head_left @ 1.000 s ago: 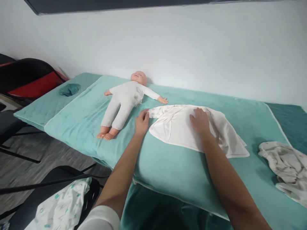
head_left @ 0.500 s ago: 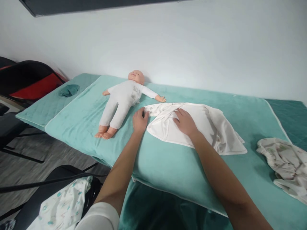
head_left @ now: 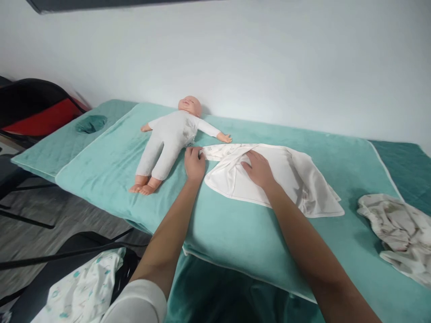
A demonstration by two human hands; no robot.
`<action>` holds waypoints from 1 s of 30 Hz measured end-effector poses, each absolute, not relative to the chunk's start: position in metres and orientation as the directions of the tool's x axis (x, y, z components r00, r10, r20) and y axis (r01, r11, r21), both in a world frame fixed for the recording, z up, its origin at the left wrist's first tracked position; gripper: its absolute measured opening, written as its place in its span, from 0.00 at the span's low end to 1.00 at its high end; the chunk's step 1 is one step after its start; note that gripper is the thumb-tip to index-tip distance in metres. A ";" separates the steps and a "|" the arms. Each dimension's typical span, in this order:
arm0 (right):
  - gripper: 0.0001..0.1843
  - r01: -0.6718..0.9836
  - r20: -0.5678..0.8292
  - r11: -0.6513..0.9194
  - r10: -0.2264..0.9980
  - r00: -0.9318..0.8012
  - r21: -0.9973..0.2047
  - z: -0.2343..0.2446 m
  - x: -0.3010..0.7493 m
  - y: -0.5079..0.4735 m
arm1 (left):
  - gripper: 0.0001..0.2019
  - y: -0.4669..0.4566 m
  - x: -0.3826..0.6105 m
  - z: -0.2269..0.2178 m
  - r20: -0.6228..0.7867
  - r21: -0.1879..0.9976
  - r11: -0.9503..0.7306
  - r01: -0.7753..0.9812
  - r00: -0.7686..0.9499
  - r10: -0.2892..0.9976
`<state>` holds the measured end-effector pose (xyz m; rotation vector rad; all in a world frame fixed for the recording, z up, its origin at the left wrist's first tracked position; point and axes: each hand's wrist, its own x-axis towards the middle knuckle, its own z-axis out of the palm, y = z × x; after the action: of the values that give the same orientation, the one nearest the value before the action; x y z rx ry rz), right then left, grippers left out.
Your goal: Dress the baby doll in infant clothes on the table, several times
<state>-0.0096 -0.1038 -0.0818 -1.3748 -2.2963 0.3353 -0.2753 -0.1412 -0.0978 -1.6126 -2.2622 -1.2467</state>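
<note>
A white baby shirt (head_left: pixel 284 175) lies spread on the green bed cover, with one printed sleeve (head_left: pixel 218 152) reaching left. My left hand (head_left: pixel 195 163) is closed on the end of that sleeve; its fingertips are partly hidden. My right hand (head_left: pixel 259 170) rests on the shirt near where the sleeve joins the body, fingers stretched and thumb apart. Beyond my left hand a baby doll (head_left: pixel 170 137) in a white cloth body lies on its back, one arm stretched toward the shirt.
At the right, a crumpled pale garment (head_left: pixel 400 229) lies on the bed (head_left: pixel 229 233). A face hole (head_left: pixel 90 124) opens at the bed's left end. A chair (head_left: pixel 81 242) at lower left bears a printed white cloth (head_left: pixel 84 282). Behind the bed stands a wall (head_left: pixel 269 67).
The view has shifted slightly. My left hand has moved a little left and away from me along with the sleeve's end. My right hand stays on the shirt.
</note>
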 end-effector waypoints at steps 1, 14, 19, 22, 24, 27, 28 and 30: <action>0.25 0.764 0.251 0.454 0.891 -0.379 -0.458 -0.082 -0.009 -0.101 | 0.13 -0.143 -0.274 -0.097 0.522 0.542 0.098 0.834 -0.426 0.739; 0.16 0.667 0.297 0.296 0.948 -0.116 -0.684 -0.081 -0.008 -0.093 | 0.12 -0.213 -0.226 -0.080 0.260 0.725 0.049 0.687 -0.339 0.904; 0.20 0.622 0.187 0.216 0.976 -0.113 -0.752 -0.074 -0.005 -0.098 | 0.08 -0.239 -0.168 -0.071 0.316 0.800 -0.130 0.586 -0.227 0.921; 0.25 0.671 0.099 0.169 0.985 -0.142 -0.722 -0.067 -0.006 -0.103 | 0.04 -0.246 -0.134 -0.069 0.369 0.720 -0.286 0.633 0.001 0.930; 0.30 0.735 0.066 0.178 0.982 -0.179 -0.654 -0.062 -0.008 -0.106 | 0.06 -0.247 -0.117 -0.070 0.388 0.672 -0.330 0.663 0.065 0.919; 0.33 0.824 0.070 0.265 0.961 -0.267 -0.501 -0.059 -0.010 -0.109 | 0.13 -0.249 -0.103 -0.071 0.427 0.572 -0.371 0.732 0.120 0.896; 0.31 0.841 0.072 0.285 0.956 -0.285 -0.460 -0.059 -0.010 -0.109 | 0.16 -0.251 -0.101 -0.072 0.443 0.519 -0.382 0.765 0.142 0.885; 0.23 0.862 0.075 0.282 0.958 -0.276 -0.422 -0.059 -0.009 -0.110 | 0.19 -0.255 -0.100 -0.072 0.469 0.406 -0.371 0.835 0.158 0.869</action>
<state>-0.0088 -0.1097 -0.0589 -1.6578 -2.2418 0.4309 -0.1001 -0.2552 -0.0723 -2.4295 -1.7889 -1.0456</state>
